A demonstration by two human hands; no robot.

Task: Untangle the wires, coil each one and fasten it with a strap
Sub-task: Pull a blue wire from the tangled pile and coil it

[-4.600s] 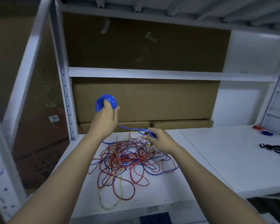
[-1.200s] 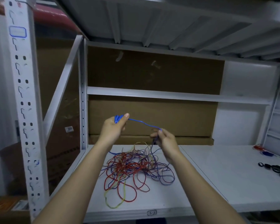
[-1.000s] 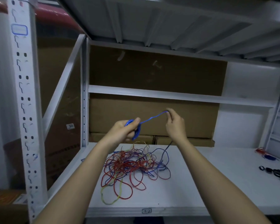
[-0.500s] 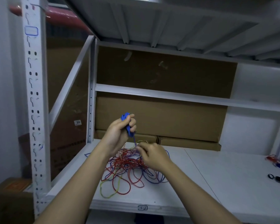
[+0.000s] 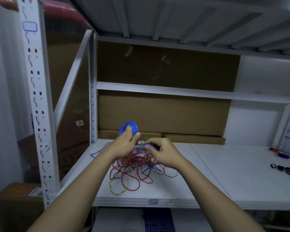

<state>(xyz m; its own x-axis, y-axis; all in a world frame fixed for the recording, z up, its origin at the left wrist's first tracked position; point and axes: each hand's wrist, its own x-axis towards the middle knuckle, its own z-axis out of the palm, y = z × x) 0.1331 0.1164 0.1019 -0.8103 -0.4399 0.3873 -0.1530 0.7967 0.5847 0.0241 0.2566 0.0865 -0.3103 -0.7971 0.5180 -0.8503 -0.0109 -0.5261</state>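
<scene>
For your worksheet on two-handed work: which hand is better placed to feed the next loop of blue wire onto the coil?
Right. The right hand pinches the loose blue wire; the left hand grips the blue coil.

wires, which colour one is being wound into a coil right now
The blue wire. The left hand grips its coil above the shelf, and the right hand pinches its loose run; red and yellow ones lie tangled.

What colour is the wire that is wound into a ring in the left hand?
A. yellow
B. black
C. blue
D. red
C: the left hand grips a blue coil held up above the tangled pile of mostly red wires on the shelf, while the right hand pinches the blue strand leading off it.
</scene>
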